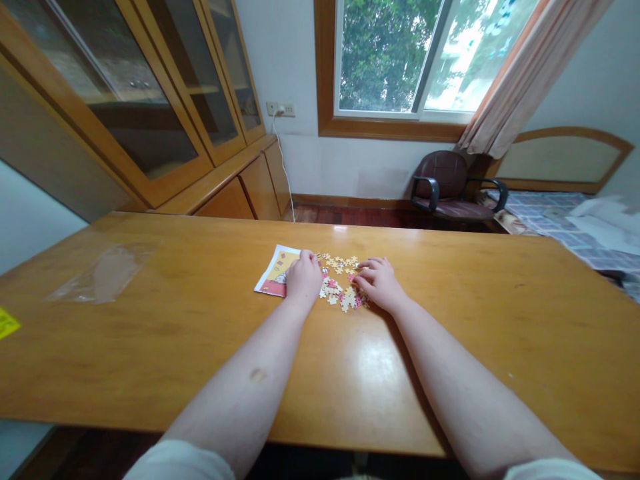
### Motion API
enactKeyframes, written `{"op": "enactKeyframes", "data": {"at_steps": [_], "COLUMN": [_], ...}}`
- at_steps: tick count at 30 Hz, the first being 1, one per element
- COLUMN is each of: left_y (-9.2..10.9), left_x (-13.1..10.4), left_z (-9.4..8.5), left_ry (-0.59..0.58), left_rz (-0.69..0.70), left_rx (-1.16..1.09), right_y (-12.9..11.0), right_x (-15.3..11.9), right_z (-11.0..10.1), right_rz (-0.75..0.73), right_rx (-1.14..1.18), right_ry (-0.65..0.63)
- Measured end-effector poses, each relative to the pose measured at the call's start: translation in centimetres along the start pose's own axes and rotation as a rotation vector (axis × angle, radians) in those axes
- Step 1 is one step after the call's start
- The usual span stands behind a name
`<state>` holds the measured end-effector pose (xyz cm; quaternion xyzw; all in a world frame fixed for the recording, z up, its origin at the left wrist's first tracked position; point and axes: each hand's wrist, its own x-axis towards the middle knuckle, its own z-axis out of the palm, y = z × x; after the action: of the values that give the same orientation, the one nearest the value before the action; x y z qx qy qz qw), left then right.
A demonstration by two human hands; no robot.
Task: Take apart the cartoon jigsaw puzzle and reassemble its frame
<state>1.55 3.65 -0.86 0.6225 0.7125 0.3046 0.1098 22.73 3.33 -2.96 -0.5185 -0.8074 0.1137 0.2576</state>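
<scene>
Loose jigsaw puzzle pieces (345, 297), some plain cream and some pink, lie scattered between my two hands on the wooden table. My left hand (304, 279) is at the left edge of this pile, over the right part of a picture sheet (275, 275). Its fingers are curled together, and whatever may be in them is hidden. The sheet has a white border with yellow and red areas; my hand covers part of it. At the pile's right side, my right hand (381, 285) reaches in with fingers apart and fingertips at the pieces. I see nothing held in it.
A crumpled clear plastic bag (117, 267) lies on the table (210, 340) to the left, with a yellow item (7, 323) at the far left edge. Beyond the table are a glass-door cabinet (227, 150), a dark office chair (445, 183) and a bed (545, 203).
</scene>
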Motion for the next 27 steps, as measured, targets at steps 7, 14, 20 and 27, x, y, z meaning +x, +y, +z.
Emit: {"op": "enactKeyframes", "data": {"at_steps": [7,14,20,27], "left_y": [0.4,0.3,0.8,0.6], "left_x": [0.0,-0.1,-0.6,-0.6], "left_z": [0.3,0.4,0.8,0.9], "left_ry": [-0.12,-0.143,-0.283,-0.288], "left_rz": [0.035,0.167,0.449,0.402], "left_rx": [0.156,0.07,-0.134,-0.177], "right_y": [-0.5,0.4,0.1,0.5], "right_x": [-0.1,0.2,0.5,0.8], "right_z": [0.0,0.2,0.3,-0.6], "right_rz": [0.046,0.128,-0.121,0.146], "right_rx": [-0.071,-0.003,0.165,0.059], "right_ry": [-0.085,0.159,0.037,0.083]}}
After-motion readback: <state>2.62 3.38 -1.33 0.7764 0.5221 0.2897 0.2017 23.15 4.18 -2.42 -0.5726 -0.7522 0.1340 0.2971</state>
